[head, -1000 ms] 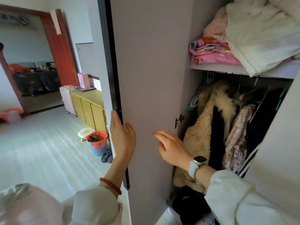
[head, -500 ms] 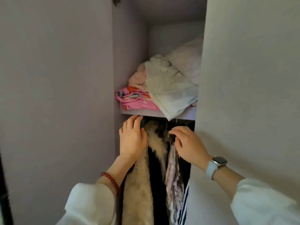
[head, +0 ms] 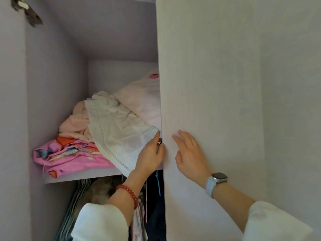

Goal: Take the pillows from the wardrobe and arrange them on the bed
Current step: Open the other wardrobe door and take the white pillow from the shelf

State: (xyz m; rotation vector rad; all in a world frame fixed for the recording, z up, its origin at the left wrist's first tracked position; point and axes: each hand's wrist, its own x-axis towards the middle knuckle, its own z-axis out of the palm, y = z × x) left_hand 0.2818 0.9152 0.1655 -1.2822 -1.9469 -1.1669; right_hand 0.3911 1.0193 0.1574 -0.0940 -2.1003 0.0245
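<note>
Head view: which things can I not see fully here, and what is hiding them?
- Pillow: right part hidden behind the closed door; how many pillows, cannot tell.
- Left hand: fingertips tucked behind the door edge, so its grip is unclear.
- Hanging clothes: tops hidden by the shelf, bottoms cut off by the frame edge.
- Bed: not in view.

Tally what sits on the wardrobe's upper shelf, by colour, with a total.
White or cream: 2, the pillow and the lace-edged cloth
Peach: 1, a crumpled garment
Pink: 1, a folded patterned piece
Total: 4 visible; more may be hidden behind the door.
</note>
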